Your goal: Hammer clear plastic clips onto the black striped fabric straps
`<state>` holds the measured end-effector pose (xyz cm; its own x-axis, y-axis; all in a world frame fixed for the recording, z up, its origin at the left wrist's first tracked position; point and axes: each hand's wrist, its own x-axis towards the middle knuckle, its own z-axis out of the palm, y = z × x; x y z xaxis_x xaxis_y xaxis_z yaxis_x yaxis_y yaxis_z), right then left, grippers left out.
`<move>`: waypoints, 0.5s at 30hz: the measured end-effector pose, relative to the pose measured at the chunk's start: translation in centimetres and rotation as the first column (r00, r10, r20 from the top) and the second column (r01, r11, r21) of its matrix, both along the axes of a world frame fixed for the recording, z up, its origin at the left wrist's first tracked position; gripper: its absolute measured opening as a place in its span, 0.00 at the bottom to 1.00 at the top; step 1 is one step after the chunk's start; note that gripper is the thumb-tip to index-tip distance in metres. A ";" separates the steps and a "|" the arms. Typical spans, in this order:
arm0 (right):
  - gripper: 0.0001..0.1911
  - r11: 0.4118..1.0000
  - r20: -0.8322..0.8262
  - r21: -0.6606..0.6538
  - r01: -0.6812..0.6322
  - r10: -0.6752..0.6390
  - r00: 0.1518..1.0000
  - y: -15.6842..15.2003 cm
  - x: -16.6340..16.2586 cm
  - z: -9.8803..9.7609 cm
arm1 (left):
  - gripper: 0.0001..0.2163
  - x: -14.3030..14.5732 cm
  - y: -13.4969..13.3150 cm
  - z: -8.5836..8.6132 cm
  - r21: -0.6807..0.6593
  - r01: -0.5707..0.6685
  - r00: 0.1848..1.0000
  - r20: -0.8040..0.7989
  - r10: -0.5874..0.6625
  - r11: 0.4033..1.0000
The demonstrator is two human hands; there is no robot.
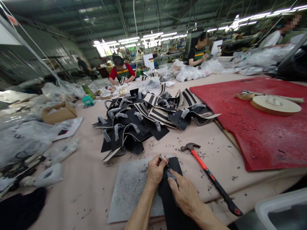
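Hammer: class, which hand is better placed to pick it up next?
Right. The hammer lies beside the right hand; the left hand is farther off, pinching the black piece.

A hammer blocks right, piled pieces ahead; left tabletop seems open

Left hand and right hand are showing bare. Forearms are running uncovered to the frame edge (tendons standing out).
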<state>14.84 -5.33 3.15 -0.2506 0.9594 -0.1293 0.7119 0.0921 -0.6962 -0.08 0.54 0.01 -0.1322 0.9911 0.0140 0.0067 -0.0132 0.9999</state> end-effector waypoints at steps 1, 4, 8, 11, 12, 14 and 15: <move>0.28 1.000 -0.011 0.004 0.014 -0.014 1.000 -0.1 0.0 -0.3 | 0.10 0.1 0.0 0.0 0.006 0.004 1.000 -0.010 -0.004 1.000; 0.26 0.999 -0.031 0.018 0.050 -0.049 0.998 -0.5 -0.1 -1.0 | 0.10 0.2 -0.1 0.0 0.014 0.009 0.999 -0.040 -0.009 1.000; 0.22 0.998 -0.070 0.034 0.048 -0.046 0.996 -0.8 -0.1 -1.1 | 0.11 0.3 -0.1 0.2 -0.004 -0.002 0.999 -0.039 0.001 1.000; 0.20 0.998 -0.084 0.042 0.041 -0.037 0.996 -0.8 0.1 -0.9 | 0.11 0.3 -0.2 0.3 -0.006 -0.002 0.999 -0.044 0.002 1.000; 0.20 0.998 -0.083 0.050 0.040 -0.035 0.996 -0.7 0.1 -0.8 | 0.11 0.3 -0.2 0.3 -0.005 0.002 0.999 -0.048 -0.003 1.000; 0.19 0.997 -0.076 0.063 0.038 -0.033 0.997 -0.7 0.1 -0.8 | 0.11 0.3 -0.2 0.3 -0.004 0.011 0.998 -0.060 -0.011 1.000; 0.19 0.997 -0.073 0.066 0.037 -0.033 0.997 -0.7 0.0 -0.7 | 0.10 0.4 -0.2 0.2 -0.001 0.015 0.997 -0.071 -0.015 1.000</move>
